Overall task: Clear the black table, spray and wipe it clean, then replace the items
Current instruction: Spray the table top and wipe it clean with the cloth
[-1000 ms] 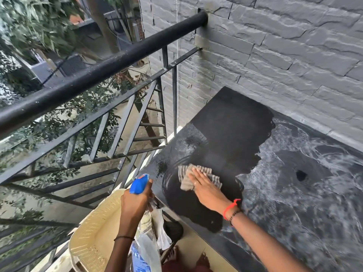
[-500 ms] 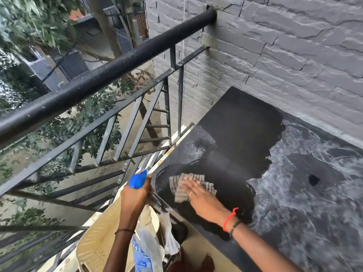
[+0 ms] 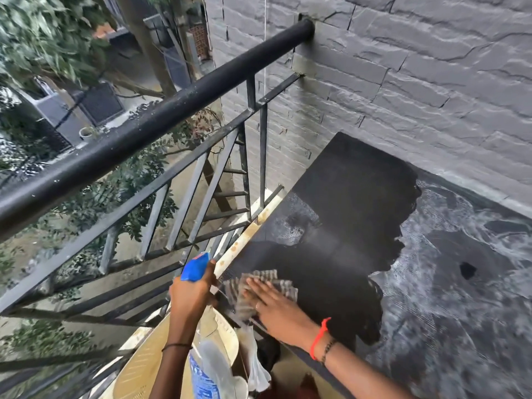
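- A head-worn view looks down into a balcony corner. A black counter (image 3: 351,191) stands against a grey brick wall (image 3: 417,82), and a black metal rail (image 3: 144,131) runs along its left side.
- The counter's left part is plain dark. Its right part is covered in whitish swirled streaks (image 3: 460,306), with a few dark patches among them.
- A striped grey cloth (image 3: 267,279) lies on the counter at the near left corner, close to the edge. It is bunched and somewhat blurred.
- The right hand (image 3: 276,309) lies palm down on the cloth. Its fingers (image 3: 253,287) are straight and close together, pressing the cloth onto the surface, and the cloth sticks out past the fingertips.
- One finger wears a ring (image 3: 257,305). The right wrist carries a red thread (image 3: 319,335) and, just behind it, a dark bead bracelet (image 3: 328,351).
- The left hand (image 3: 191,295) is just left of the cloth, beside the counter's edge, gripping a spray bottle (image 3: 204,370) by the neck.
- The left hand's fingers (image 3: 208,283) are curled round the neck under the blue spray head (image 3: 195,267), which tilts up toward the counter.
- The bottle's clear body, with a blue label, hangs below the hand.
- A thin dark band (image 3: 175,346) circles the left wrist.
- A cream perforated basket (image 3: 138,367) sits below counter level, between the rail and the counter, partly behind the bottle.
- Beyond the rail are trees (image 3: 43,38) and buildings lower down.
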Action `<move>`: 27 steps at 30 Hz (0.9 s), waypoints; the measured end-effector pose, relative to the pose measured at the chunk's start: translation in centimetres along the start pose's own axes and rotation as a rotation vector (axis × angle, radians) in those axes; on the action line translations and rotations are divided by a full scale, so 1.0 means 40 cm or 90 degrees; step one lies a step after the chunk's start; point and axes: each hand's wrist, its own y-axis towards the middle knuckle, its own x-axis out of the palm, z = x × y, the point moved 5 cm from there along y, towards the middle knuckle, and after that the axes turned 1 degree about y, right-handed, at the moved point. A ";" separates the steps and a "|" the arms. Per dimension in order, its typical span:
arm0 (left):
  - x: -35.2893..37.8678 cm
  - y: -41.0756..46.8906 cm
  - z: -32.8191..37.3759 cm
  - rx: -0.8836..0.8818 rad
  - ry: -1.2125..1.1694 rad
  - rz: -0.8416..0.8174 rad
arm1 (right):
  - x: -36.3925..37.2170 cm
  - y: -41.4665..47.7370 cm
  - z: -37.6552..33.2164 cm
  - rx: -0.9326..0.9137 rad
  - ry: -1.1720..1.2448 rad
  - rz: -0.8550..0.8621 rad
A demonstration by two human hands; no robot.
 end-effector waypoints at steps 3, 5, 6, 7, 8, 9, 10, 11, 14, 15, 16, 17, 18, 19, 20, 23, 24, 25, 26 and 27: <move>0.008 0.013 0.015 -0.004 0.001 0.009 | -0.064 -0.064 0.138 0.051 -0.045 0.059; 0.012 0.021 0.023 -0.003 0.003 0.017 | -0.105 -0.068 0.273 0.156 -0.036 0.032; 0.016 0.024 0.027 -0.004 0.002 0.015 | -0.127 -0.059 0.336 0.188 -0.054 0.057; 0.020 0.026 0.030 -0.004 0.001 0.010 | -0.151 -0.039 0.386 0.213 -0.060 0.078; 0.026 0.026 0.035 -0.003 -0.001 0.003 | -0.165 -0.008 0.430 0.252 -0.039 0.068; 0.033 0.027 0.039 -0.002 0.000 -0.001 | -0.177 0.026 0.451 0.278 -0.024 0.066; 0.043 0.029 0.044 -0.001 0.002 0.000 | -0.186 0.066 0.456 0.279 -0.024 0.073; 0.050 0.029 0.051 -0.002 0.008 0.002 | -0.190 0.105 0.442 0.273 -0.018 0.078; 0.071 0.035 0.072 -0.005 0.019 0.006 | -0.160 0.165 0.341 0.210 -0.001 0.048; 0.084 0.041 0.084 0.001 0.022 0.005 | -0.148 0.160 0.307 0.171 -0.006 0.044; 0.091 0.044 0.094 0.007 0.026 0.002 | -0.131 0.140 0.271 0.130 -0.013 0.039; 0.098 0.048 0.106 0.016 0.030 0.001 | -0.115 0.109 0.247 0.098 -0.016 0.036; 0.109 0.054 0.117 0.023 0.029 0.002 | -0.100 0.074 0.242 0.070 -0.012 0.039; 0.117 0.059 0.125 0.027 0.025 0.003 | -0.091 0.034 0.245 0.044 -0.015 0.052; 0.128 0.065 0.131 0.028 0.024 0.003 | -0.090 -0.003 0.263 0.027 -0.029 0.059; 0.147 0.078 0.139 0.018 0.019 0.003 | -0.139 -0.061 0.383 0.096 -0.036 0.055; 0.153 0.081 0.141 0.017 0.018 0.003 | -0.170 -0.058 0.434 0.137 -0.037 0.062; 0.156 0.081 0.142 0.015 0.017 0.003 | -0.204 -0.041 0.481 0.166 -0.039 0.084; 0.160 0.082 0.144 0.012 0.013 0.005 | -0.230 -0.009 0.520 0.182 -0.043 0.091; 0.163 0.083 0.145 0.007 0.009 0.009 | -0.250 0.029 0.551 0.199 -0.045 0.098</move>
